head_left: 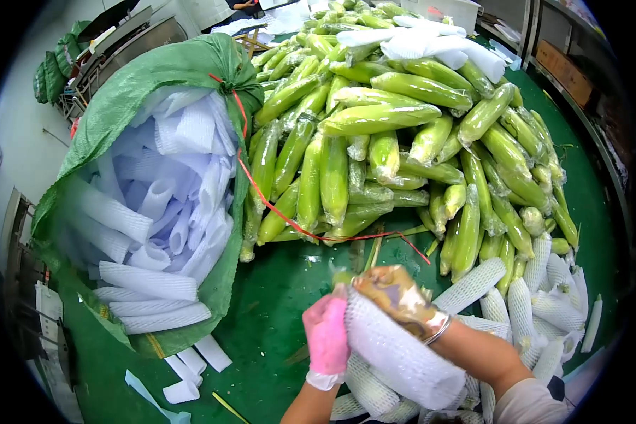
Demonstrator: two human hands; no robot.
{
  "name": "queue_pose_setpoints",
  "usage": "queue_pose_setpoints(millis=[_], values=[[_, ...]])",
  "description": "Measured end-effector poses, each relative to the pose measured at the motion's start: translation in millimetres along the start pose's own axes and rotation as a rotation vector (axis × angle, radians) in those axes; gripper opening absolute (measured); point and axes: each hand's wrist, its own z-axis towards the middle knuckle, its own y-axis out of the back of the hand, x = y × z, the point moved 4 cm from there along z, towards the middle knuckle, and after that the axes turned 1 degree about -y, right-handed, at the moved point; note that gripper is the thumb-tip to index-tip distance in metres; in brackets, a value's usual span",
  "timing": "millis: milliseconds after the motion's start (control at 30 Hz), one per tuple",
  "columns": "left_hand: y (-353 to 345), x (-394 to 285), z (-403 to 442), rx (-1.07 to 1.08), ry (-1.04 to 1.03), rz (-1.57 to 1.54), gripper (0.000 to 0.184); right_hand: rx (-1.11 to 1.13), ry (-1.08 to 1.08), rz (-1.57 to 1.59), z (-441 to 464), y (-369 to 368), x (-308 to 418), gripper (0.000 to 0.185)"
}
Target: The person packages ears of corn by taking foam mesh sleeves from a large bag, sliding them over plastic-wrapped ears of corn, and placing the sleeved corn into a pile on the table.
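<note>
My left hand (326, 338), in a pink glove, pinches the upper rim of a white foam net sleeve (403, 357). The sleeve slants down to the right, its wide mouth facing the lower right. Beside that rim, my right hand (396, 295), in a brown patterned glove with a bracelet at the wrist, is curled closed. A blurred green end of an ear of corn (342, 276) pokes out at its fingertips; the hand hides the rest. More net sleeves, some with corn inside, lie below and right of my hands in a sleeve pile (537, 311).
A large heap of plastic-wrapped corn (381, 120) covers the back of the green surface (261, 311). At left, a green woven sack (222, 60) gapes open, full of white foam sleeves (148, 279). Red string (290, 220) trails from it. Loose foam pieces (184, 371) lie below.
</note>
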Motion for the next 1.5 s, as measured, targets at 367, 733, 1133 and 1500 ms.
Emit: queue_pose_setpoints(millis=[367, 733, 1133, 1500], values=[[48, 24, 25, 0.018, 0.146, -0.065, 0.028, 0.019, -0.244, 0.205, 24, -34, -20, 0.023], [135, 175, 83, -0.366, -0.037, 0.166, 0.039, -0.353, -0.019, -0.305, 25, -68, -163, 0.026], [50, 134, 16, -0.186, 0.086, -0.103, 0.017, 0.169, 0.099, -0.232, -54, -22, -45, 0.028], [207, 36, -60, -0.591, -0.423, 0.686, 0.028, -0.053, -0.579, -1.021, -304, 209, 7, 0.044]])
